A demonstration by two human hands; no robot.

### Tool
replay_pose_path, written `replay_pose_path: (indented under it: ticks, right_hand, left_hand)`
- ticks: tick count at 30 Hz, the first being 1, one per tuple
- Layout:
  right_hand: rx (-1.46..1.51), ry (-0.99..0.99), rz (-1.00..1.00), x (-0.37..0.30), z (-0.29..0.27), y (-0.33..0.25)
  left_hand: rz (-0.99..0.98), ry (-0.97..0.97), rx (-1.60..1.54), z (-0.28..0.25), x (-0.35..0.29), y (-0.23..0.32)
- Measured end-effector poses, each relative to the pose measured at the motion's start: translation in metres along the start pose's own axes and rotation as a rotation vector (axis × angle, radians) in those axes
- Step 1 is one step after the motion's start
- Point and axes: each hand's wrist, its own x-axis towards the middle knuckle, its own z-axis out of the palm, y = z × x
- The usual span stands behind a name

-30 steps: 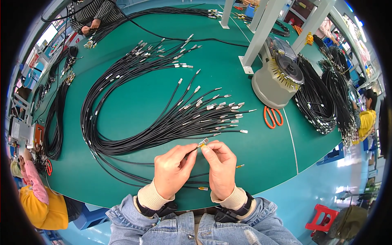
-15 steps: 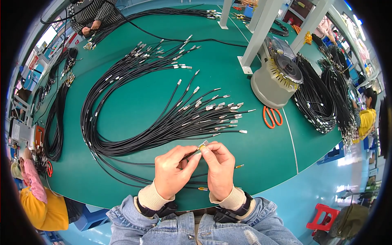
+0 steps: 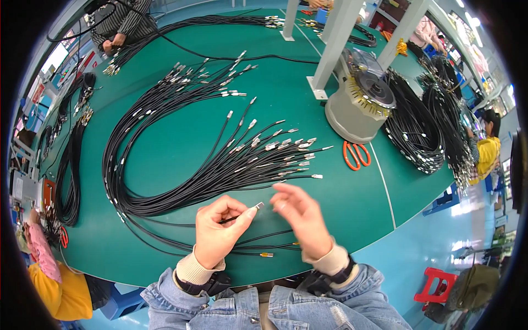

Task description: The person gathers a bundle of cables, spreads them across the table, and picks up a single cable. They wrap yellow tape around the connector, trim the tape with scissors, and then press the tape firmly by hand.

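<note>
Thumb and fingers of my left hand (image 3: pixel 217 231) are pinched around a black cable near its end; a small whitish connector (image 3: pixel 259 205) sticks out past the fingertips. My right hand (image 3: pixel 305 223) is just to the right, apart from the cable, its fingers loosely spread, slightly blurred, with nothing visible in them. Under and between the wrists run a few loose cables, one with a yellow-and-silver end (image 3: pixel 267 254). Beyond my hands a large bundle of black cables (image 3: pixel 159 205) curves in a C, its many ends capped with clear or white connectors.
Right of the bundle stands a round grey machine (image 3: pixel 352 115) beside metal posts (image 3: pixel 330 60). Orange-handled scissors (image 3: pixel 357 155) lie before it. More coiled cables (image 3: pixel 415 129) rest on the green table (image 3: pixel 352 209) at right, others (image 3: pixel 69 181) at left. Co-workers sit around the edges.
My right hand has let go of the cable end and moved right, its fingers loosening. My left hand still holds the cable. The whole view has shifted slightly.
</note>
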Motion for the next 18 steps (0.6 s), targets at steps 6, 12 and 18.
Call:
replay_pose_path:
  ticks: [6, 12, 18]
  right_hand:
    - [-1.177, 0.31, -0.573, 0.062, -0.141, -0.033]
    - [-1.517, 0.308, -0.402, 0.087, -0.175, -0.042]
    - [-1.469, -0.023, 0.056, 0.07, -0.172, -0.079]
  left_hand:
    - [-0.008, -0.13, 0.218, 0.005, 0.002, 0.006]
    - [0.005, -0.19, 0.248, 0.001, 0.002, -0.001]
    - [-0.004, -0.199, 0.247, 0.0, 0.001, 0.0]
